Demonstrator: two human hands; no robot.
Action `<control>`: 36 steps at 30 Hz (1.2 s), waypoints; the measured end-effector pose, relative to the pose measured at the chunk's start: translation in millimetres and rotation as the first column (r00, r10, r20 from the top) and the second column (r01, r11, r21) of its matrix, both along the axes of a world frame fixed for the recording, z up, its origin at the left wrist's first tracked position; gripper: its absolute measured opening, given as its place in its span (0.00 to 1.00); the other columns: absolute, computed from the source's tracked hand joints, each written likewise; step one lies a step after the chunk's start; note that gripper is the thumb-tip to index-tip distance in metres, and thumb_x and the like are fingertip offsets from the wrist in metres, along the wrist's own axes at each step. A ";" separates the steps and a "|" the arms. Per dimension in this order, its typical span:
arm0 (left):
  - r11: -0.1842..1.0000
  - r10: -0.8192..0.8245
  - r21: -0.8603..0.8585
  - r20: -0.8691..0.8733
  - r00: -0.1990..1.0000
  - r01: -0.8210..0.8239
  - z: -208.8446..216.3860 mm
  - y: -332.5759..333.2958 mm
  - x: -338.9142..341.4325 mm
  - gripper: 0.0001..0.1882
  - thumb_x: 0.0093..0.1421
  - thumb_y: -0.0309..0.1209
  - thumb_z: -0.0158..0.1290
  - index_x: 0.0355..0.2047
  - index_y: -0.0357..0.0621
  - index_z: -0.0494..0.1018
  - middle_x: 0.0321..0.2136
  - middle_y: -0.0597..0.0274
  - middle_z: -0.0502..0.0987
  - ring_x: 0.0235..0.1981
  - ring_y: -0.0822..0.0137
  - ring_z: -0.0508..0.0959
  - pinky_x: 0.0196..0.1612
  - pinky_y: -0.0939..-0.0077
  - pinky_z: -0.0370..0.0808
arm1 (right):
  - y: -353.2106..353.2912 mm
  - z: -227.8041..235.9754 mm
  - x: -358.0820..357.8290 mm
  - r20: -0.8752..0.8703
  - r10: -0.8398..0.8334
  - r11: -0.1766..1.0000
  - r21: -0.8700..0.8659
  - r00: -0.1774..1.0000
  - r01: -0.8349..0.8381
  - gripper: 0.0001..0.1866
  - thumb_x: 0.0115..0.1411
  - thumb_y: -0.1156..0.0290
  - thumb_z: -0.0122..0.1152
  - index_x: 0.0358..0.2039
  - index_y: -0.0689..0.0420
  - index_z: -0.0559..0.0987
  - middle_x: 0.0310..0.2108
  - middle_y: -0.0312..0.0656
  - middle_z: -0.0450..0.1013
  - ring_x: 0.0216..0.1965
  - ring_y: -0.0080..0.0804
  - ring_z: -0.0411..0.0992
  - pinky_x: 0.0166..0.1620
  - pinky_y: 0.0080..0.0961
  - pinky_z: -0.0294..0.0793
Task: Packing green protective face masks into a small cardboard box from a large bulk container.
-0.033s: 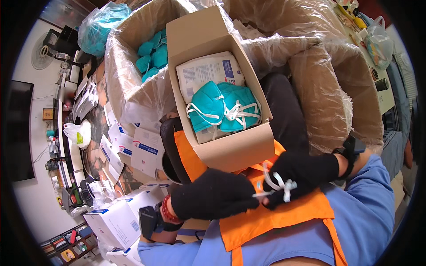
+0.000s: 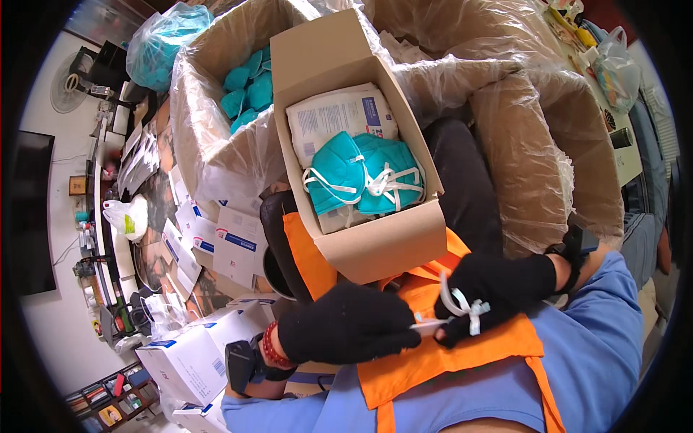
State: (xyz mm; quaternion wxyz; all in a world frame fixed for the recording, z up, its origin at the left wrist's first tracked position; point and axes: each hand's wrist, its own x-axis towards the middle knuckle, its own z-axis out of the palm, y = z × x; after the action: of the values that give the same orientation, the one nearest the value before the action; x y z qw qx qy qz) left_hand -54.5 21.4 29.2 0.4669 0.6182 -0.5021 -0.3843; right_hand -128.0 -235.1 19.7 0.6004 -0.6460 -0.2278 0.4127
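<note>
Low in the view, my left hand [image 2: 350, 322] in a black glove is closed, its fingertips pinching one end of a white strap [image 2: 431, 325]. My right hand [image 2: 505, 292], gloved too, closes on the same strap, with a loop and a small knot [image 2: 474, 309] hanging over its fingers. Whether anything is attached to the strap under my palms is hidden. Just beyond my hands, an open cardboard box [image 2: 382, 245] rests on my lap. Inside lie teal face masks [image 2: 336, 169] with white straps, on top of white printed packets [image 2: 339, 115].
Plastic-lined cartons stand around me: one [image 2: 224, 159] at the far left holds teal masks, another [image 2: 520, 173] is on the right. White printed boxes [image 2: 184, 368] and flattened cartons [image 2: 234, 245] lie to my left. An orange apron [image 2: 462, 353] covers my lap.
My right hand has shifted slightly to the right and down, and the gap between my hands has widened. More of the white strap shows between them. The box and masks have stayed put.
</note>
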 end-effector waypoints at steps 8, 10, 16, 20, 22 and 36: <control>0.985 0.039 0.171 -0.160 0.986 -0.012 -4.8 11.8 -4.0 0.10 0.60 0.36 0.58 0.29 0.42 0.76 0.21 0.57 0.73 0.22 0.57 0.73 0.28 0.67 0.70 | -18.0 -0.7 -8.5 -0.047 -0.077 0.977 0.196 0.996 0.085 0.11 0.58 0.68 0.66 0.37 0.60 0.82 0.36 0.41 0.81 0.33 0.33 0.80 0.35 0.25 0.75; 0.977 0.034 0.215 -0.192 0.981 0.008 -5.6 14.8 -1.4 0.11 0.60 0.37 0.58 0.28 0.42 0.75 0.21 0.57 0.73 0.22 0.57 0.73 0.28 0.68 0.70 | -16.4 0.5 -9.4 -0.080 -0.103 0.982 0.149 0.991 0.115 0.10 0.58 0.67 0.66 0.36 0.60 0.82 0.33 0.42 0.80 0.30 0.34 0.79 0.33 0.25 0.74; 0.992 0.121 0.047 -0.055 0.991 -0.118 -27.9 -20.6 -6.5 0.11 0.63 0.38 0.54 0.32 0.44 0.76 0.22 0.57 0.74 0.22 0.56 0.75 0.28 0.68 0.71 | -6.8 -17.5 5.1 0.251 -0.091 0.987 -0.105 0.964 0.121 0.12 0.59 0.62 0.64 0.29 0.59 0.80 0.22 0.46 0.74 0.21 0.39 0.72 0.28 0.30 0.70; 0.973 0.217 0.051 0.133 0.967 -0.225 -27.0 -28.0 -7.3 0.10 0.65 0.38 0.50 0.38 0.46 0.75 0.25 0.55 0.76 0.25 0.52 0.76 0.28 0.64 0.72 | -5.9 -22.9 11.2 0.312 -0.185 0.964 -0.128 0.932 0.234 0.13 0.60 0.60 0.63 0.30 0.58 0.80 0.24 0.45 0.76 0.24 0.38 0.74 0.30 0.30 0.72; 0.967 0.212 0.123 0.103 0.972 -0.224 -20.4 -28.4 -7.4 0.11 0.65 0.39 0.51 0.38 0.46 0.75 0.25 0.54 0.76 0.26 0.51 0.77 0.28 0.64 0.72 | -8.1 -19.0 13.9 0.215 -0.170 0.976 -0.095 0.962 0.194 0.12 0.61 0.61 0.62 0.34 0.57 0.81 0.27 0.43 0.78 0.26 0.36 0.76 0.32 0.28 0.73; 0.932 0.317 0.187 -0.002 0.948 -0.311 -48.4 -29.0 -10.1 0.12 0.63 0.38 0.52 0.40 0.46 0.77 0.30 0.54 0.77 0.30 0.50 0.77 0.32 0.63 0.72 | -2.0 -18.3 25.9 0.467 -0.007 0.943 -0.292 0.884 0.162 0.10 0.61 0.63 0.61 0.31 0.57 0.78 0.23 0.44 0.73 0.25 0.43 0.72 0.32 0.30 0.73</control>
State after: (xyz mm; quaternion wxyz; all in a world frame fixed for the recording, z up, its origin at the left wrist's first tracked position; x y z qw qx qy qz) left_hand -64.6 -7.6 -19.2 0.4709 0.7250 -0.3514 -0.3594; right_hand -102.1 -237.0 1.4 0.4329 -0.8240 -0.2640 0.2529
